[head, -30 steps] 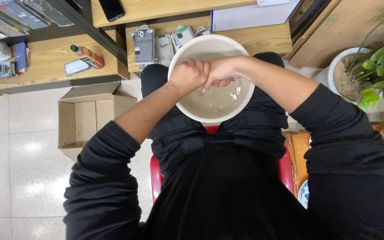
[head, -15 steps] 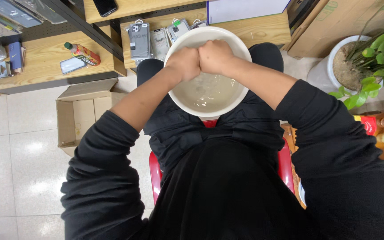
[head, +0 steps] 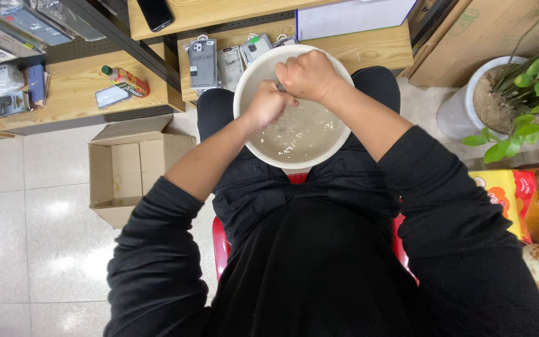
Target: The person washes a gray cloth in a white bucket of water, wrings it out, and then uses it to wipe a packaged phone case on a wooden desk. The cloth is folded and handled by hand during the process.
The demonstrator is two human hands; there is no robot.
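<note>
Two bare hands down in one round white plastic basin (head: 244, 134), balanced on the lap of a seated person in black clothing, knees pointing toward the low wooden shelf (head: 357, 47). Basin holding cloudy, greyish water (head: 307, 134), surface rippled, pale specks scattered across it. Rim wide and smooth, inner wall wet and shiny on the near side.

Left hand (head: 268, 103) curled into a loose fist just above the water, fingers drawn together, knuckles up. Right hand (head: 307, 73) also balled up, fingers folded tight, pressed against the left over the far half of the basin. Something small and grey pinched between the two fists, too hidden to name. Cannot tell whether either fist really clamps on it. Black sleeves pushed up, forearms bare.

Around the basin: red plastic stool seat (head: 221, 240) peeking out under the legs. Open brown cardboard box (head: 129, 171) on the pale tiled floor to the left. Packaged phone cases (head: 204, 62) hanging at the shelf front just beyond the basin rim. Small bottle with a green cap (head: 125, 79) lying on the wooden shelf further left, a dark phone (head: 155, 12) higher up. White round planter with a leafy green plant (head: 519, 93) off to the right, yellow and red box (head: 500, 190) beside the right elbow.
</note>
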